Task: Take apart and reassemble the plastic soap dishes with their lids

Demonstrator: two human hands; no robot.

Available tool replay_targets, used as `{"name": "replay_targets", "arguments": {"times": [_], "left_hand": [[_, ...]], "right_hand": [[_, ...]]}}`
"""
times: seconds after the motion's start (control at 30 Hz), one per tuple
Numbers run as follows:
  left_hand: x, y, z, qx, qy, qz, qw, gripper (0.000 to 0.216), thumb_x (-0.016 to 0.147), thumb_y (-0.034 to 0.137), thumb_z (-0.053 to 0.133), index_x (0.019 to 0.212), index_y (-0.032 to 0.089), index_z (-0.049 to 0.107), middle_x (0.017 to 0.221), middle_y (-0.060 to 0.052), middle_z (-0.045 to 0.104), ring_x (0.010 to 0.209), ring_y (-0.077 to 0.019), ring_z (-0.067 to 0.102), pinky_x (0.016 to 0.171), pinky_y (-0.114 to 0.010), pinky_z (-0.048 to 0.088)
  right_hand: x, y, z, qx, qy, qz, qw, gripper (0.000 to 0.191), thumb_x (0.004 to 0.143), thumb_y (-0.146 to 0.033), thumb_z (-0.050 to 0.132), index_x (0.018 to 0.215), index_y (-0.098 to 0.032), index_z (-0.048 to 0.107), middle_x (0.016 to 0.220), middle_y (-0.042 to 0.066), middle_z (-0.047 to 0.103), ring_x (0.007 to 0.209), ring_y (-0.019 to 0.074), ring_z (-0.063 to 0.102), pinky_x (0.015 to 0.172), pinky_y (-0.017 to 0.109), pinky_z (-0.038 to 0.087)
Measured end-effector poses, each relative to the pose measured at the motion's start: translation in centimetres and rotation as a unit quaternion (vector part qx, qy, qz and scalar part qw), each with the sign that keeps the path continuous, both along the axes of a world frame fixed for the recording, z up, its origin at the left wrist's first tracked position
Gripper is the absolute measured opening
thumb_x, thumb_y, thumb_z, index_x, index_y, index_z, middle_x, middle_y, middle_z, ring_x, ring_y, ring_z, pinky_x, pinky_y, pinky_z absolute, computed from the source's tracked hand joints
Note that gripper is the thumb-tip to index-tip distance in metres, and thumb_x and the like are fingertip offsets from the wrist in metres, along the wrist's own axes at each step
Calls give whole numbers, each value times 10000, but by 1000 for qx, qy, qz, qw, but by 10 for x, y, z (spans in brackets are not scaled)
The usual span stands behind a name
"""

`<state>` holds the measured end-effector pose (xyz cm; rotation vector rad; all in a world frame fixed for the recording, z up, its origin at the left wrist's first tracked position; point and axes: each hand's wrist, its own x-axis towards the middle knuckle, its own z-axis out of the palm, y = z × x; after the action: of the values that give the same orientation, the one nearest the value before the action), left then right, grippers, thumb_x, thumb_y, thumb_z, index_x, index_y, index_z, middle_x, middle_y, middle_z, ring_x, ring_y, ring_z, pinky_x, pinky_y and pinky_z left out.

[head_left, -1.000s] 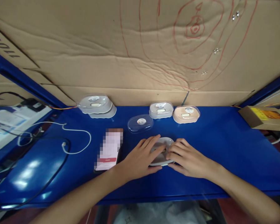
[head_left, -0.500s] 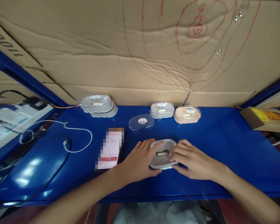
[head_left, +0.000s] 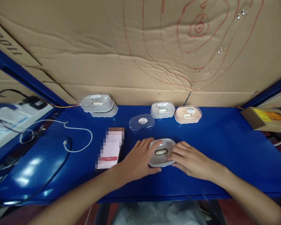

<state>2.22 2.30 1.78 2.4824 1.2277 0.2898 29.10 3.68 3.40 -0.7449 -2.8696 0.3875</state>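
Observation:
An uncovered grey oval plastic box [head_left: 163, 161] sits on the blue table right in front of me, a small pale oval piece showing at its middle. My left hand [head_left: 142, 157] grips its left end, one finger reaching over the rim and the thumb by the near edge. Around the right end are the curled fingers of my right hand [head_left: 186, 157], their tips on the rim and inside. Behind the box lies a clear oval lid [head_left: 141, 123] with a round sticker. Farther back stand a lidded grey box [head_left: 162, 110] and a lidded peach box [head_left: 188, 114].
Grey oval boxes [head_left: 98, 104] are stacked at the back left. A phone [head_left: 111, 148] with a lit screen lies left of my hands. White and black cables [head_left: 81, 128] cross the left side. A cardboard wall [head_left: 96, 68] closes the back; a brown carton [head_left: 267, 120] stands far right.
The grey box between my hands has settled flatter and shifted slightly left and away from me. My right fingers have moved a little with it.

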Motion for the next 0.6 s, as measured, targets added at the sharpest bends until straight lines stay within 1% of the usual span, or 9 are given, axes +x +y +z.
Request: {"name": "replay_targets", "arguments": {"times": [0.07, 0.13, 0.2, 0.23, 0.27, 0.33, 0.43, 0.5, 0.6], "left_hand": [[-1, 1, -1, -1, 9, -2, 1000, 1000, 753, 483, 923, 1549, 247, 368, 1514, -185, 513, 1356, -387, 532, 1099, -549, 442], [-2, 2, 2, -8, 8, -9, 1000, 1038, 739, 607, 895, 1564, 250, 376, 1530, -201, 499, 1378, -411, 513, 1110, -579, 425], [-4, 5, 6, -18, -13, -17, 1000, 1027, 779, 733, 790, 1584, 255, 368, 1535, -199, 501, 1398, -413, 500, 1127, -587, 414], [-5, 6, 8, -18, -28, -15, 999, 957, 847, 752, 705, 1591, 254, 365, 1541, -191, 501, 1415, -397, 491, 1139, -573, 410], [-6, 8, 10, -10, -40, -6, 999, 851, 933, 726, 611, 1594, 250, 363, 1558, -184, 490, 1441, -376, 473, 1154, -553, 404], [-8, 13, 12, 34, -40, 41, 998, 640, 1067, 582, 455, 1591, 225, 373, 1619, -180, 431, 1503, -347, 409, 1182, -532, 380], [-10, 21, 8, 115, 16, 134, 984, 550, 1098, 424, 407, 1590, 181, 380, 1677, -202, 362, 1554, -385, 330, 1205, -608, 314], [-12, 22, 6, 130, 49, 158, 978, 516, 1093, 355, 402, 1577, 177, 406, 1629, -204, 446, 1508, -390, 409, 1179, -628, 331], [-12, 20, 8, 127, 63, 156, 978, 458, 1091, 329, 396, 1517, 196, 498, 1455, -176, 621, 1332, -356, 583, 1103, -595, 408]], "right_hand": [[0, 1, 0, -8, 8, -1, 1000, 87, 1029, -197, 603, 1112, -214, 625, 1055, 42, 670, 1016, 237, 558, 890, 375, 417], [-1, 0, 1, -13, 16, -3, 1000, 96, 1036, -200, 597, 1121, -214, 639, 1058, 41, 679, 1007, 232, 564, 882, 368, 420], [-2, 0, 1, -9, 18, -5, 1000, 116, 1040, -202, 588, 1138, -210, 650, 1059, 47, 686, 1000, 232, 569, 877, 368, 423], [-2, 0, 1, -6, 18, -6, 1000, 126, 1042, -207, 586, 1148, -208, 654, 1060, 52, 688, 999, 233, 572, 876, 368, 425], [-2, 0, 1, -3, 17, -5, 1000, 137, 1043, -212, 584, 1157, -207, 659, 1060, 56, 689, 999, 234, 574, 877, 369, 426], [-1, 0, 1, 4, 17, 1, 1000, 160, 1045, -215, 577, 1176, -208, 670, 1065, 61, 693, 1000, 231, 579, 889, 371, 430], [-1, 1, 1, 18, 30, 16, 999, 193, 1058, -234, 561, 1201, -203, 687, 1071, 68, 705, 995, 225, 590, 907, 374, 435], [-2, 2, 1, 29, 43, 21, 998, 210, 1072, -251, 543, 1205, -196, 696, 1078, 73, 713, 993, 219, 600, 904, 371, 440], [-3, 2, 2, 42, 59, 24, 997, 213, 1078, -242, 528, 1174, -202, 714, 1077, 70, 717, 989, 211, 611, 889, 364, 445]]}}
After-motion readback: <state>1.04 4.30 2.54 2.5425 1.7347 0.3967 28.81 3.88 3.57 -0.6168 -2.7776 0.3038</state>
